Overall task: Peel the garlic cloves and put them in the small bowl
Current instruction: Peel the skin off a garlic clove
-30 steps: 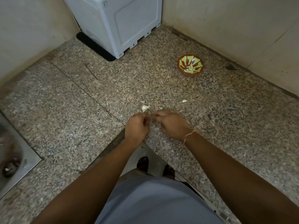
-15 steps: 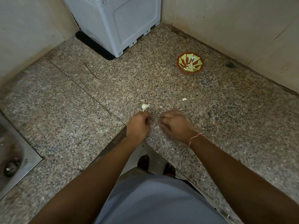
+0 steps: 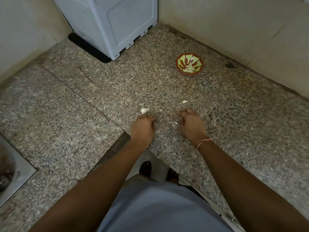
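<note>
Two bare hands over the speckled granite counter [image 3: 234,131]: left hand [image 3: 142,128] curled, contents hidden; right hand [image 3: 192,124] pinching a pale scrap of garlic skin [image 3: 175,123]. One whitish garlic clove [image 3: 144,110] just beyond the left hand. One smaller pale clove [image 3: 184,101] beyond the right. One small red-and-green patterned bowl [image 3: 179,64], well apart, holding peeled garlic pieces [image 3: 189,68].

Speckled granite countertop [image 3: 234,123], seam line running diag. across left half. White plastic appliance [image 3: 113,22] stands at rear, in the corner, on a black mat [image 3: 87,47]; mat edge shows at its left side. Cream tiled walls [image 3: 242,27] at back and right. Steel sink [image 3: 15,166] set in counter at left edge, drain partly visible. Small dark spot [image 3: 230,65] on counter near right wall. Sandalled feet [image 3: 146,166] visible below counter edge.
</note>
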